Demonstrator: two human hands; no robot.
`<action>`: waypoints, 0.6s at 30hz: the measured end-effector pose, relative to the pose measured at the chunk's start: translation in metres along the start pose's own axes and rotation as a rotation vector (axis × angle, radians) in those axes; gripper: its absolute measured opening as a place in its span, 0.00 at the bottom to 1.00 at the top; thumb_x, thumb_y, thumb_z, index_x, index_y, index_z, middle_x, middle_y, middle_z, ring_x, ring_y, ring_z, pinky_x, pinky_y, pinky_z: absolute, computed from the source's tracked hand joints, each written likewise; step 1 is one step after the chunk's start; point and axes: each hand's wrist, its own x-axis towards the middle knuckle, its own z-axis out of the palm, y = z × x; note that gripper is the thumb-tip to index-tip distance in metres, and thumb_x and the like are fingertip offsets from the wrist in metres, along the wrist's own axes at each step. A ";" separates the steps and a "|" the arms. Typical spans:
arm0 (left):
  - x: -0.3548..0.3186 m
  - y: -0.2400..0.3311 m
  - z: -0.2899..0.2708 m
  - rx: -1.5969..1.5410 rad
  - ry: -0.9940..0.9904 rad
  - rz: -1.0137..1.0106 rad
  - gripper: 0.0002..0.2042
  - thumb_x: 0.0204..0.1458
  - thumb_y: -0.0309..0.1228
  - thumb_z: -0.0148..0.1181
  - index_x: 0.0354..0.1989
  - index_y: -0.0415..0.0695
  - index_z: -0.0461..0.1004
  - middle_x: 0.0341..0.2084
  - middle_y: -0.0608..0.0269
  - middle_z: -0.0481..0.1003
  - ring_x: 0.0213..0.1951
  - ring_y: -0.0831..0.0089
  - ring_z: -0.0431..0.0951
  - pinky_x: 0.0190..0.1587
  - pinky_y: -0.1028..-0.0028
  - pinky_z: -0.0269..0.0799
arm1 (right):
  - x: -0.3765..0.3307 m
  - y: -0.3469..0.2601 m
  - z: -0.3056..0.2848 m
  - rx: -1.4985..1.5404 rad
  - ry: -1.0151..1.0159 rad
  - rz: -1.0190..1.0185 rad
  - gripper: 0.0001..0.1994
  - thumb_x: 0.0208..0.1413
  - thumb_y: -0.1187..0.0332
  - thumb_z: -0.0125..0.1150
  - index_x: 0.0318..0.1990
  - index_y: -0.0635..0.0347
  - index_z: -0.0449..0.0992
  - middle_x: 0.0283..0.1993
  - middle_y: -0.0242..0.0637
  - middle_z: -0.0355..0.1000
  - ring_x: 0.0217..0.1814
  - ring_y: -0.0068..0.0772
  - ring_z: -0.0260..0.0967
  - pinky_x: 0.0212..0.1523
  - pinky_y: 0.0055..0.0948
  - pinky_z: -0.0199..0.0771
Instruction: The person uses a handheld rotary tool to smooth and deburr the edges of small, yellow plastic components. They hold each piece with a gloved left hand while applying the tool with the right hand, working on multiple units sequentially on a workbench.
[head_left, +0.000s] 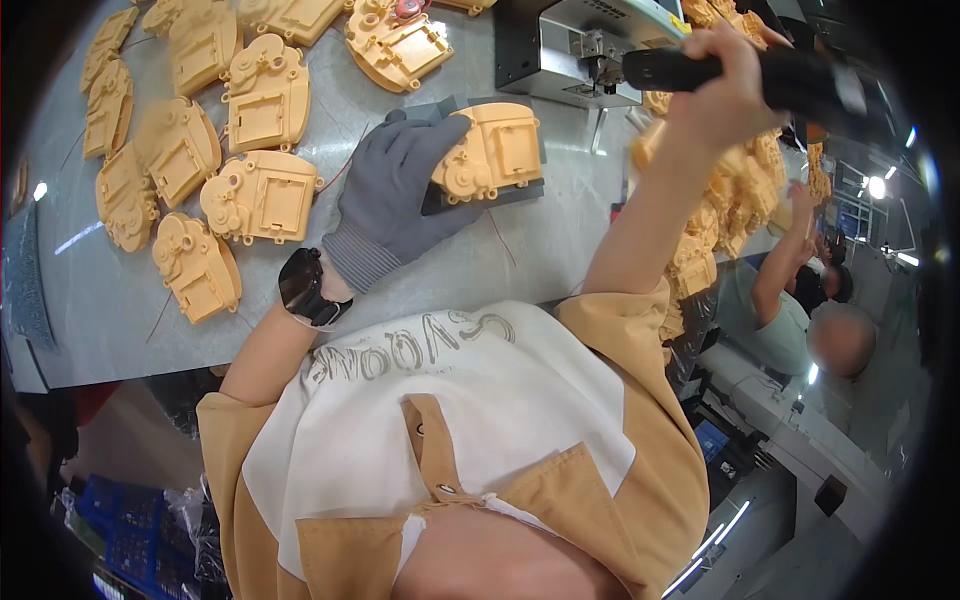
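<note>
My left hand (400, 185), in a grey knitted glove, rests closed over the left side of a yellow-orange plastic housing (515, 145). That housing, with a rectangular recess and round bosses, sits on a dark block-like fixture (540, 190) on the metal table. Raised at the upper right, my bare right hand (730, 85) is wrapped around a black electric screwdriver (680, 70). The tool lies nearly level, its left end beside a metal screw feeder (560, 60); no bit can be made out, and its far right end is blurred.
Several similar housings (265, 195) lie on the left of the metal table (400, 310), some with thin wires. One (400, 45) at the back carries a red round part. Many more orange parts (740, 210) are heaped on the right. Another person (790, 280) is beyond them.
</note>
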 end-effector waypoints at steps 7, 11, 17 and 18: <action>0.001 -0.002 -0.006 -0.062 -0.042 -0.045 0.35 0.32 0.37 0.68 0.52 0.45 0.61 0.38 0.56 0.68 0.42 0.55 0.67 0.49 0.61 0.62 | -0.062 -0.059 -0.010 0.460 -0.248 0.159 0.19 0.40 0.84 0.50 0.43 0.65 0.56 0.19 0.36 0.64 0.16 0.29 0.62 0.26 0.32 0.67; -0.005 -0.002 -0.005 -0.056 -0.029 -0.051 0.35 0.32 0.38 0.68 0.52 0.45 0.61 0.37 0.56 0.68 0.43 0.56 0.67 0.49 0.61 0.62 | -0.068 -0.069 -0.013 0.297 -0.443 0.101 0.20 0.42 0.81 0.50 0.45 0.66 0.53 0.20 0.37 0.65 0.18 0.30 0.63 0.31 0.31 0.67; -0.003 -0.001 -0.006 -0.031 -0.051 -0.057 0.34 0.32 0.38 0.68 0.52 0.45 0.61 0.37 0.56 0.69 0.42 0.57 0.68 0.50 0.62 0.62 | -0.044 -0.042 -0.018 0.274 -0.021 0.237 0.20 0.41 0.79 0.48 0.46 0.65 0.55 0.16 0.37 0.61 0.14 0.29 0.59 0.23 0.34 0.66; -0.002 -0.001 -0.006 -0.037 -0.048 -0.058 0.35 0.32 0.39 0.67 0.52 0.45 0.61 0.37 0.56 0.69 0.42 0.59 0.68 0.50 0.62 0.62 | -0.045 -0.042 -0.017 0.326 -0.058 0.230 0.21 0.41 0.79 0.48 0.46 0.66 0.55 0.16 0.36 0.60 0.14 0.29 0.59 0.23 0.34 0.66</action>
